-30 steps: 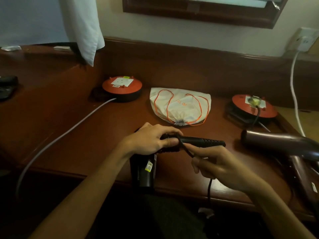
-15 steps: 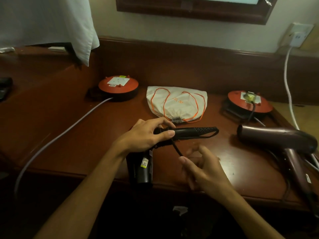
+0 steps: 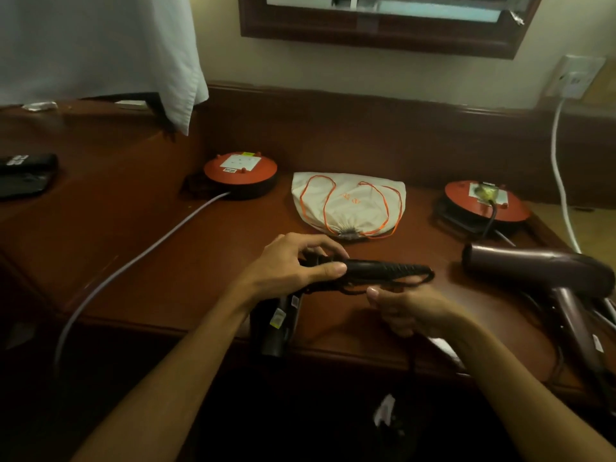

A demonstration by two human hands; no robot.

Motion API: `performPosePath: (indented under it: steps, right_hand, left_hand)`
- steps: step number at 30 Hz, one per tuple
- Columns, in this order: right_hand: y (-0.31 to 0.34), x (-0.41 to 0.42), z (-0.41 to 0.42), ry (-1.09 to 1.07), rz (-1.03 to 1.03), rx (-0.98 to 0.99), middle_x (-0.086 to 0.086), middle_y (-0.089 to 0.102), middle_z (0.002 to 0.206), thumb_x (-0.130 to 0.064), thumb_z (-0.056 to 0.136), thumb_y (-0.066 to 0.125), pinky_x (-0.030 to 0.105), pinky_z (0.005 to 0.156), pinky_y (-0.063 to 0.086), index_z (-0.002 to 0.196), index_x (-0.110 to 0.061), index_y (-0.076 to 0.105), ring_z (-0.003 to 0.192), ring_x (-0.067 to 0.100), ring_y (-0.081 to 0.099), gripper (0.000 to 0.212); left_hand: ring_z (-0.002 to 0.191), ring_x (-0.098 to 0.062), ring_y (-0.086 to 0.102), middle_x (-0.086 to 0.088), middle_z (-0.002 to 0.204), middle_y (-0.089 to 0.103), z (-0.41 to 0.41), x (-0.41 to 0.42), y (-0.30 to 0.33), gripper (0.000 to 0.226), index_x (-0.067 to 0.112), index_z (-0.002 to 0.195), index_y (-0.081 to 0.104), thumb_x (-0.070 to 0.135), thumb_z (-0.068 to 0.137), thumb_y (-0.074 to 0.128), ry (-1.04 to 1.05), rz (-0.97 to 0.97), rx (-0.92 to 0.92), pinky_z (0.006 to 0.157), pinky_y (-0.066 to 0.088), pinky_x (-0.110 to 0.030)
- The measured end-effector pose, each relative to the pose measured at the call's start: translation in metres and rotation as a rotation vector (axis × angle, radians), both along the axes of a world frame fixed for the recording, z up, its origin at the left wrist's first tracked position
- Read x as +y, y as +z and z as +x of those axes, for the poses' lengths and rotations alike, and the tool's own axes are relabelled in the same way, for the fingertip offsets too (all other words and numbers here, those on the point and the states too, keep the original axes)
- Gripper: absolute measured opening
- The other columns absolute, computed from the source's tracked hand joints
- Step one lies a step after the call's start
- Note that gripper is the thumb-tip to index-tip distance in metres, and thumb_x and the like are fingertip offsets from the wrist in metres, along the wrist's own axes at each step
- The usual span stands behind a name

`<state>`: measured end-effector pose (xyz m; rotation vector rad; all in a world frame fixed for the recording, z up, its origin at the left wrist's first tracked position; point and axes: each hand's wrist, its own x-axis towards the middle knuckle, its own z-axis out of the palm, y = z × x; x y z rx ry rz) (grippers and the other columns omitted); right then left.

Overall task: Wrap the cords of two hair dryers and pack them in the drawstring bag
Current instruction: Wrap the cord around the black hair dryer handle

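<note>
The black hair dryer [image 3: 373, 269] was held just above the front part of the counter [image 3: 173, 261], its handle lying level and pointing right while its body hung down over the counter's front edge. Its black cord [image 3: 418, 278] looped round the far end of the handle and ran back along the underside. The left hand [image 3: 293, 265] gripped the handle near the joint with the body, thumb along the near side and fingers curled over the top. The right hand [image 3: 408, 311] sat just below the handle with its fingers curled in, and appeared to pinch the cord, though the blur there made the exact hold hard to read. A length of cord dropped from that hand past the counter edge into the dark below.

Behind the hands, the cream drawstring bag [image 3: 348, 206] lay flat on the counter, its orange string spread in loops across the cloth and its gathered mouth facing the person. To the right, the maroon hair dryer [image 3: 536, 270] lay on its side, nozzle pointing left, well apart from the bag. Two red cable reels stood at the back: the left reel [image 3: 240, 173] beside the bag with a pale cable trailing forward, and the right reel [image 3: 486, 205] with a dark plug in its socket. A white cloth [image 3: 100, 48] hung at the upper left.
</note>
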<state>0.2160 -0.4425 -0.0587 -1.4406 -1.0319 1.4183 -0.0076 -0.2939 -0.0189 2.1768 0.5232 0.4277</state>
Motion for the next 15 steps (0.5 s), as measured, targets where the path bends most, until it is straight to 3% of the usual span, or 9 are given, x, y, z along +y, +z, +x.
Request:
performPosePath:
  steps: [2, 3, 5, 7, 11, 13, 15]
  right_hand:
    - [0.013, 0.008, 0.009, 0.057, 0.02, -0.09, 0.009, 0.043, 0.056, -0.004, 0.093, 0.063, 0.019, 0.038, 0.032, 0.079, -0.002, 0.067, 0.037, 0.012, 0.038, 0.015]
    - [0.023, 0.012, 0.011, 0.086, 0.035, -0.181, 0.016, 0.049, 0.061, -0.008, 0.092, 0.066, 0.022, 0.04, 0.037, 0.082, 0.0, 0.07, 0.041, 0.016, 0.046, 0.014]
    - [0.048, 0.019, 0.01, 0.131, 0.048, -0.415, 0.024, 0.058, 0.073, -0.026, 0.089, 0.07, 0.027, 0.053, 0.043, 0.086, 0.005, 0.069, 0.057, 0.025, 0.055, 0.031]
    - [0.069, 0.026, 0.005, 0.181, 0.025, -0.538, 0.022, 0.056, 0.076, -0.03, 0.091, 0.068, 0.031, 0.051, 0.036, 0.09, 0.008, 0.065, 0.059, 0.029, 0.046, 0.038]
    - [0.093, 0.032, -0.005, 0.285, -0.047, -0.726, 0.017, 0.048, 0.073, -0.019, 0.098, 0.061, 0.028, 0.047, 0.03, 0.092, 0.001, 0.07, 0.053, 0.022, 0.038, 0.023]
    - [0.098, 0.031, -0.007, 0.281, -0.045, -0.715, 0.017, 0.053, 0.079, -0.011, 0.099, 0.058, 0.03, 0.052, 0.034, 0.098, -0.002, 0.072, 0.063, 0.028, 0.04, 0.017]
    - [0.101, 0.029, -0.007, 0.265, -0.027, -0.693, 0.018, 0.056, 0.083, -0.005, 0.098, 0.056, 0.034, 0.058, 0.037, 0.101, -0.003, 0.073, 0.07, 0.029, 0.044, 0.018]
  left_hand:
    - [0.091, -0.004, 0.069, 0.012, 0.098, 0.075, 0.001, -0.011, -0.001, 0.029, 0.044, 0.11, 0.072, 0.058, 0.085, 0.074, -0.031, 0.053, 0.049, 0.081, 0.049, -0.025]
    - [0.093, -0.002, 0.068, 0.014, 0.098, 0.075, 0.003, -0.015, -0.003, 0.035, 0.045, 0.11, 0.071, 0.063, 0.081, 0.075, -0.034, 0.101, 0.057, 0.084, 0.05, -0.028]
    - [0.099, -0.002, 0.066, 0.018, 0.098, 0.074, 0.006, -0.019, -0.007, 0.048, 0.049, 0.113, 0.067, 0.076, 0.073, 0.071, -0.016, 0.217, 0.079, 0.097, 0.049, -0.037]
    - [0.105, -0.008, 0.059, 0.019, 0.101, 0.071, 0.01, -0.021, -0.006, 0.059, 0.049, 0.119, 0.06, 0.082, 0.071, 0.067, 0.001, 0.31, 0.162, 0.103, 0.042, -0.04]
    - [0.097, -0.012, 0.047, 0.017, 0.087, 0.056, 0.019, -0.03, 0.003, 0.079, 0.047, 0.147, 0.037, 0.075, 0.079, 0.065, -0.023, 0.341, 0.299, 0.096, 0.033, -0.032]
    - [0.108, -0.015, 0.053, 0.011, 0.106, 0.067, 0.022, -0.029, 0.003, 0.084, 0.049, 0.156, 0.022, 0.076, 0.085, 0.056, -0.024, 0.369, 0.327, 0.103, 0.029, -0.034]
    - [0.125, -0.015, 0.054, 0.01, 0.132, 0.067, 0.024, -0.025, 0.002, 0.081, 0.052, 0.155, 0.024, 0.08, 0.084, 0.052, -0.012, 0.348, 0.344, 0.108, 0.025, -0.04]
